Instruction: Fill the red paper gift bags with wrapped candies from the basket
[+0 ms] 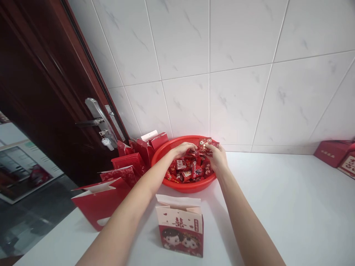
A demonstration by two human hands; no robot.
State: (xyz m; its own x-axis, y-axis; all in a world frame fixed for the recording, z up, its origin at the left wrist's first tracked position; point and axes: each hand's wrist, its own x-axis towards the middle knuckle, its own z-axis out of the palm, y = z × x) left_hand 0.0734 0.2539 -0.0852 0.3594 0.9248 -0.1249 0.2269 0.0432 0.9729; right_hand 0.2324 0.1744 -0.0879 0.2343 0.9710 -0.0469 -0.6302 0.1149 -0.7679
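Observation:
A red plastic basket (191,187) stands against the tiled wall, holding many red-wrapped candies (186,174). Over its back right side, my right hand (217,157) grips red candy packets (205,144) with gold print between thumb and fingers. My left hand (185,149) reaches in over the pile, its fingers curled down; what they hold, if anything, is hard to make out. Nearer to me, between my forearms, an open-topped paper gift box (180,225) stands upright, cream above and red below, with two cartoon figures on its front.
Several red paper gift bags and boxes (104,201) stand along the left of the white table (277,207). More red boxes (334,153) sit at the far right by the wall. A dark wooden door (55,74) with keys (107,143) in its lock is at left.

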